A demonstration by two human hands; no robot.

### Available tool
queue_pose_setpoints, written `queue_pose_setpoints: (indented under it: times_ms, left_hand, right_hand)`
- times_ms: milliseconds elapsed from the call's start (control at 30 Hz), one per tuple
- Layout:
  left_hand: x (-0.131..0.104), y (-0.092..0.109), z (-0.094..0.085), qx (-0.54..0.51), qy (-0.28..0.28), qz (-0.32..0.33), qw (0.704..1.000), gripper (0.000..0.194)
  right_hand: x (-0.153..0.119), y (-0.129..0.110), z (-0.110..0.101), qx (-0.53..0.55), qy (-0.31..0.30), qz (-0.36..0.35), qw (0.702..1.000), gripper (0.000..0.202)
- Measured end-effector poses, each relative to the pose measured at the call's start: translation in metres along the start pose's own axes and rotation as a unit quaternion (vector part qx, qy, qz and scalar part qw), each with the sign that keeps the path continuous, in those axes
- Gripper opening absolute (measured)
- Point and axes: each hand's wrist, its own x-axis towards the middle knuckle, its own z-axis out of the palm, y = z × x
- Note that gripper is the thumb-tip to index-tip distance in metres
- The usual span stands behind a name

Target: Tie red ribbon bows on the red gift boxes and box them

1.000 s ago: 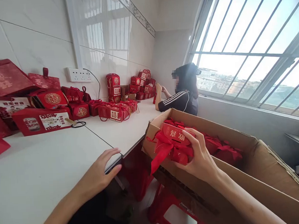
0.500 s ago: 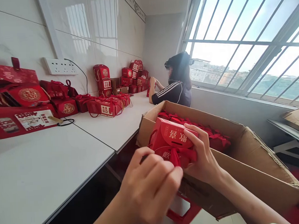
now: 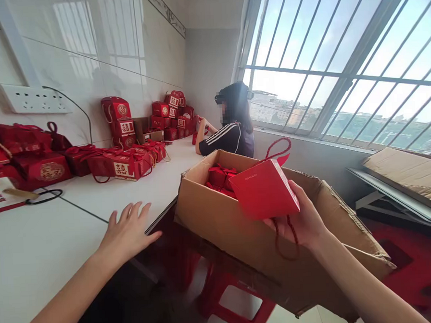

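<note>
A red gift box [image 3: 263,188] with twisted cord loops is gripped in my right hand [image 3: 305,219], tilted over the near wall of a cardboard carton [image 3: 218,219]. One cord loop rises above it and another hangs below. Red boxes with ribbons [image 3: 221,178] lie inside the carton, partly hidden by the held box. My left hand [image 3: 127,231] is empty, its fingers spread, over the edge of the white table [image 3: 82,231].
Red boxes [image 3: 124,166] stand along the wall on the table. A person [image 3: 228,132] in a dark striped shirt sits beyond the carton, hands at a red box. Below is a red stool [image 3: 233,305]; flattened cardboard [image 3: 407,170] lies at right.
My left hand has let go of the ribbon, moved left and opened. The held box has turned, so another side faces me. The view has shifted to the right.
</note>
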Motion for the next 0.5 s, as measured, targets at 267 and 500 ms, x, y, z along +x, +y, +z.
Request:
queue_pose_setpoints:
  times_ms: [267,500]
  left_hand:
    - [-0.009,-0.032,0.042,0.096,-0.074,-0.005,0.993,0.068]
    - [-0.007,-0.038,0.054,0.129,-0.075,-0.009,0.989,0.067]
  right_hand:
    - [-0.005,-0.002,-0.020,0.015,0.045,-0.052,0.998,0.026]
    - [0.009,-0.051,-0.067,-0.501,0.175,-0.411,0.741,0.080]
